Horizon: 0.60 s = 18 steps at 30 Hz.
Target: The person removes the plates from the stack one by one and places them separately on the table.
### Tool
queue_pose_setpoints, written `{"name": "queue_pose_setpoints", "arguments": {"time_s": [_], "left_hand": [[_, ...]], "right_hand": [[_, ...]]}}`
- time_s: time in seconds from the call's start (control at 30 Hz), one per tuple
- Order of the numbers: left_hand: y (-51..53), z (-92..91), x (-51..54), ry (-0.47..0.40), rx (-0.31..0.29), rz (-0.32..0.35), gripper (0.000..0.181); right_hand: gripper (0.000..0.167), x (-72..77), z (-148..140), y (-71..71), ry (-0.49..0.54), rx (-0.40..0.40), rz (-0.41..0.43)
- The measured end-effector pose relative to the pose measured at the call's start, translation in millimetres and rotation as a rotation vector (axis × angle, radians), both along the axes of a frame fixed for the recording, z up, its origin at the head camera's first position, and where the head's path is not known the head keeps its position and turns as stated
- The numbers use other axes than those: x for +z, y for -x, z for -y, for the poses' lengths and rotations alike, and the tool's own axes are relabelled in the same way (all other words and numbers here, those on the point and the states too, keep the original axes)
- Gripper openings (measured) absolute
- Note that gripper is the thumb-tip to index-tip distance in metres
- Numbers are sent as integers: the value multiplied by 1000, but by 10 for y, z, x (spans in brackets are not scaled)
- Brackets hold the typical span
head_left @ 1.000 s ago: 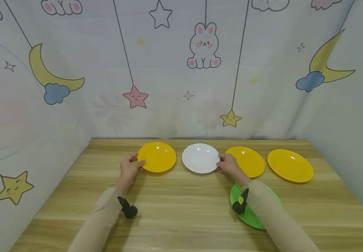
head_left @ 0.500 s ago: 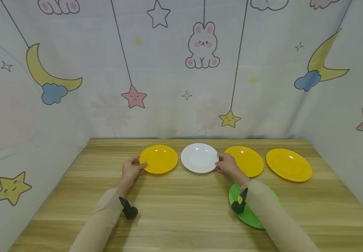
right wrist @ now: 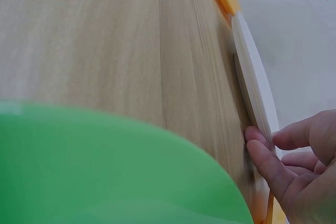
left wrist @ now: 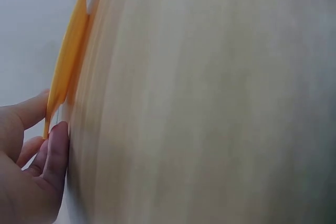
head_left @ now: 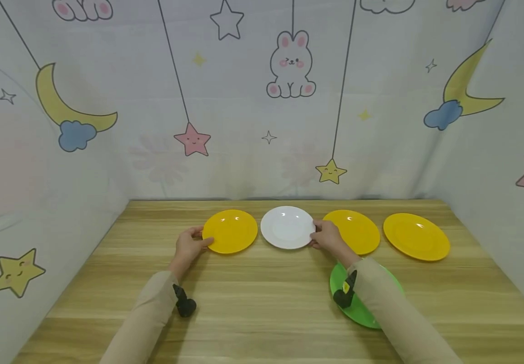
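Note:
At the left of the plate row, my left hand pinches the left rim of a yellow plate. In the left wrist view, the thumb lies on one face of this plate's rim and fingers lie on the other. Beside it on the right is a white plate, a narrow gap apart in the head view. My right hand pinches the white plate's right rim; fingertips reach under it in the right wrist view. That hand and wrist partly cover a second yellow plate.
Farthest right on the wooden table lies another yellow plate. A green plate is nearer the person, partly hidden under the right sleeve. A patterned cloth hangs behind the table's far edge.
The left yellow plate has shifted slightly right and toward the person, with my left hand still gripping it. The white plate and right hand stay nearly in place; the head view turned slightly.

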<state>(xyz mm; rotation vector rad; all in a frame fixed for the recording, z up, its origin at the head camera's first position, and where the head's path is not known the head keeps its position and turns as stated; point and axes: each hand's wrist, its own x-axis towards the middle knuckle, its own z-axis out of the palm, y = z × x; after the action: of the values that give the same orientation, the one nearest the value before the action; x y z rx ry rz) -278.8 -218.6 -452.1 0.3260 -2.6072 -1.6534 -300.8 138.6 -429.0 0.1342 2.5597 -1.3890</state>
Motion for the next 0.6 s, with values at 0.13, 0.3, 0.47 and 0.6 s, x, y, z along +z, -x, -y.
{"name": "queue_pose_setpoints", "arguments": {"time_s": [0.13,0.3,0.47,0.6], "left_hand": [[5,10,-3,41,-14,-13,51],[28,27,-32,68,-23,-26,50],[1,43,-35,45,-46,-69,55],[-16,23,20,60,-43,-27,53]], "right_hand": [[57,14,2,-8,2,8,-2],[57,17,6,-15,2,15,-16],[57,9,6,-28,-1,17,-22],[56,7,5,-33,0,14,-22]]}}
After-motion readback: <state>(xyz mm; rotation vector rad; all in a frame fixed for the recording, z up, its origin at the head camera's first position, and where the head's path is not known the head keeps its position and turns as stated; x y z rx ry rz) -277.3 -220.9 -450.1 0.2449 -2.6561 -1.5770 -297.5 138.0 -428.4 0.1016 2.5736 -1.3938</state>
